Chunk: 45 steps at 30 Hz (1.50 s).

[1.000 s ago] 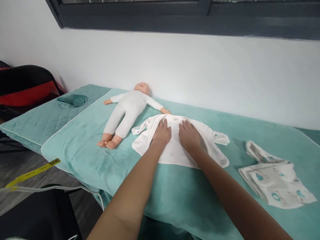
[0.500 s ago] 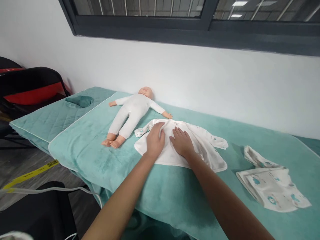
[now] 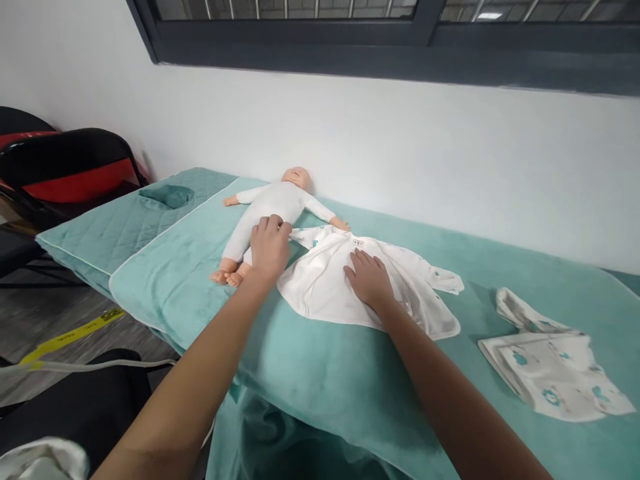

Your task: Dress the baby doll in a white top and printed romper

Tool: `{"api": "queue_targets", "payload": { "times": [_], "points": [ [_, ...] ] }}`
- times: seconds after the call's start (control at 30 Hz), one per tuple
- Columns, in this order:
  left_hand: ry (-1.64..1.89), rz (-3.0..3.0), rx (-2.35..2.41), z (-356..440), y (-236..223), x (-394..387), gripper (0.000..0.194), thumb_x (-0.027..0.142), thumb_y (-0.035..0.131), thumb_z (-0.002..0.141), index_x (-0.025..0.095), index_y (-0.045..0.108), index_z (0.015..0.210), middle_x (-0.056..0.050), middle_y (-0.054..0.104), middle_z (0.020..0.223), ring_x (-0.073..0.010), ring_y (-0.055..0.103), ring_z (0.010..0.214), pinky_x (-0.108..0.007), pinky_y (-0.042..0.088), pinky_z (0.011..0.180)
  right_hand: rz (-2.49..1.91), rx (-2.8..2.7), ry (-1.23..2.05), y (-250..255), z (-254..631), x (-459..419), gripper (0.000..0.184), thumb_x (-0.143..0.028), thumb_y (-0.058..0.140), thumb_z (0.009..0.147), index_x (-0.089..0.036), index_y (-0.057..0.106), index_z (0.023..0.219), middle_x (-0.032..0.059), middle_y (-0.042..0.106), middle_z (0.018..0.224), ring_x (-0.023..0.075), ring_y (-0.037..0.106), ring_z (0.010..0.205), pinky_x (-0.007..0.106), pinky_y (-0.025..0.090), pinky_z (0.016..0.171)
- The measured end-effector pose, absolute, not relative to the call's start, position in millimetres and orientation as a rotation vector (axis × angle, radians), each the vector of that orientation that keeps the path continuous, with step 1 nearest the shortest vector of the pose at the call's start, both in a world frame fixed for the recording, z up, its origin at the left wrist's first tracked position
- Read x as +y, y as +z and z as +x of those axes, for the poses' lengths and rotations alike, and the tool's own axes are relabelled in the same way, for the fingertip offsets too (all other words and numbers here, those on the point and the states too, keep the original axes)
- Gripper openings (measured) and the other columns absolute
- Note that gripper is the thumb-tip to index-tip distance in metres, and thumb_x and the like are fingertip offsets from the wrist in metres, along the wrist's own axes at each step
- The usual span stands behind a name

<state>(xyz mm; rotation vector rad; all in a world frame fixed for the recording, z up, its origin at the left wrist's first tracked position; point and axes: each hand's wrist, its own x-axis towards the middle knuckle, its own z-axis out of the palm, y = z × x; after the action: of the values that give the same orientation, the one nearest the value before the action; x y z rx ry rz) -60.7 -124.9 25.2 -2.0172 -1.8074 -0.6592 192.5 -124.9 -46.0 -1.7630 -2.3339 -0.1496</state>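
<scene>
white shirt [image 3: 325,293] spread out on a green bed [image 3: 320,360], one sleeve [image 3: 310,235] pinched at its end

closest of all, at lower left: a pale bunched cloth [image 3: 43,460] by a black chair [image 3: 100,400], then a pale cable [image 3: 100,366] strung across in front of the gray floor [image 3: 20,317] and a yellow strip [image 3: 75,335]. at right, a folded garment [image 3: 555,373] with teal prints, lying on the bed well apart from the shirt. between that garment and a doll [image 3: 275,200], the shirt itself, with a small label [image 3: 359,243] at its neckline and loose folds toward its right side. in the way of part of the hem, the right forearm [image 3: 425,363]. past the shirt to the left, the doll, face up and all in white, arms out, one hand just beside the shirt's shoulder, legs partly covered from view. farther back, black-and-red chairs [image 3: 85,167] at left, a white wall [image 3: 400,147] and a dark window frame [image 3: 300,41] with bars behind the glass.

as for the fingers [image 3: 367,260] of the right hand [image 3: 371,279]: slightly apart, laid palm down on the middle of the shirt, below the label, gripping nothing. with the left hand [image 3: 270,247], in front of the doll's legs: fingers curled together, clamped on the sleeve's end and holding it out sideways, tips partly hidden.
</scene>
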Motion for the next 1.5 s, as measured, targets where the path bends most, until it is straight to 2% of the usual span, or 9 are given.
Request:
{"api": "queue_targets", "payload": {
  "times": [0.1,0.2,0.33,0.73,0.87,0.97,1.13,1.27,1.5],
  "points": [
    [-0.807,-2.031,-1.717,-57.3,12.9,-126.6,0.029,0.008,0.044,0.087,0.019,0.068,0.100,-0.013,0.062,0.123,-0.0323,0.051,0.122,-0.049,0.043,0.098,-1.758,-2.329,-0.141,-45.8,192.8,-124.6,0.052,-0.037,0.031,0.100,-0.011,0.049,0.142,0.0131,0.043,0.153,0.0257,0.038,0.141,0.046,0.023,0.115],
    [-0.843,-2.158,-1.587,-45.8,-8.4,-134.5,0.033,0.006,0.042,0.086,0.017,0.067,0.106,-0.013,0.059,0.133,-0.0292,0.043,0.135,-0.052,0.030,0.116,-1.760,-2.329,-0.129,-46.2,192.8,-123.9,0.052,-0.037,0.031,0.100,-0.012,0.050,0.141,0.0127,0.043,0.153,0.0253,0.038,0.141,0.046,0.022,0.115],
    [-0.777,-2.237,-1.546,-32.1,-24.8,-143.0,0.036,0.007,0.042,0.087,0.015,0.064,0.114,-0.012,0.059,0.137,-0.0293,0.041,0.139,-0.057,0.018,0.121,-1.765,-2.323,-0.114,-46.8,193.3,-122.6,0.052,-0.037,0.031,0.100,-0.012,0.050,0.141,0.0129,0.043,0.153,0.0253,0.038,0.141,0.045,0.023,0.115],
    [-0.737,-2.344,-1.703,-32.0,-36.3,-133.1,0.037,0.021,0.041,0.093,0.017,0.063,0.124,-0.008,0.059,0.139,-0.0279,0.045,0.136,-0.049,0.032,0.118,-1.653,-2.283,0.220,-38.1,191.8,-142.1,0.051,-0.033,0.040,0.096,-0.013,0.050,0.142,0.0148,0.039,0.155,0.0282,0.033,0.145,0.052,0.019,0.118],
    [-0.793,-2.318,-1.773,-31.6,-36.9,-131.3,0.037,0.020,0.042,0.092,0.018,0.065,0.121,-0.008,0.063,0.135,-0.0273,0.048,0.133,-0.046,0.036,0.115,-1.514,-2.285,0.380,-22.1,220.8,-156.6,0.043,-0.039,0.044,0.095,-0.027,0.059,0.133,0.0031,0.056,0.144,0.0192,0.053,0.131,0.037,0.039,0.110],
    [-0.812,-2.316,-1.801,-30.9,-36.7,-130.9,0.038,0.020,0.042,0.091,0.018,0.065,0.122,-0.009,0.062,0.135,-0.0272,0.049,0.133,-0.047,0.037,0.114,-1.557,-1.862,0.432,-6.5,272.4,-158.9,0.040,-0.041,0.041,0.094,-0.023,0.064,0.121,0.0063,0.065,0.130,0.0201,0.062,0.116,0.034,0.048,0.096],
    [-0.787,-2.295,-1.834,-29.5,-36.0,-131.5,0.039,0.020,0.043,0.090,0.018,0.065,0.121,-0.009,0.063,0.135,-0.0273,0.048,0.134,-0.047,0.037,0.113,-2.030,-1.281,0.144,-3.0,366.7,-161.7,0.036,-0.045,0.062,0.077,-0.017,0.067,0.099,0.0131,0.069,0.104,0.0278,0.061,0.095,0.042,0.046,0.086],
    [-0.762,-2.282,-1.835,-28.4,-35.7,-131.7,0.038,0.020,0.043,0.089,0.018,0.066,0.119,-0.009,0.064,0.133,-0.0278,0.050,0.132,-0.048,0.039,0.111,-2.031,-1.210,0.317,-12.1,395.0,-165.2,0.030,-0.048,0.073,0.065,-0.020,0.062,0.067,0.0030,0.061,0.067,0.0212,0.055,0.069,0.036,0.043,0.070],
    [-0.782,-2.273,-1.823,-28.5,-36.4,-131.5,0.036,0.018,0.044,0.087,0.019,0.066,0.116,-0.009,0.066,0.131,-0.0279,0.053,0.130,-0.047,0.041,0.109,-1.712,-1.004,0.354,-18.8,395.5,-147.0,0.033,-0.054,0.061,0.075,-0.023,0.053,0.085,-0.0041,0.052,0.064,0.0139,0.051,0.058,0.027,0.044,0.055]
  ]
}}
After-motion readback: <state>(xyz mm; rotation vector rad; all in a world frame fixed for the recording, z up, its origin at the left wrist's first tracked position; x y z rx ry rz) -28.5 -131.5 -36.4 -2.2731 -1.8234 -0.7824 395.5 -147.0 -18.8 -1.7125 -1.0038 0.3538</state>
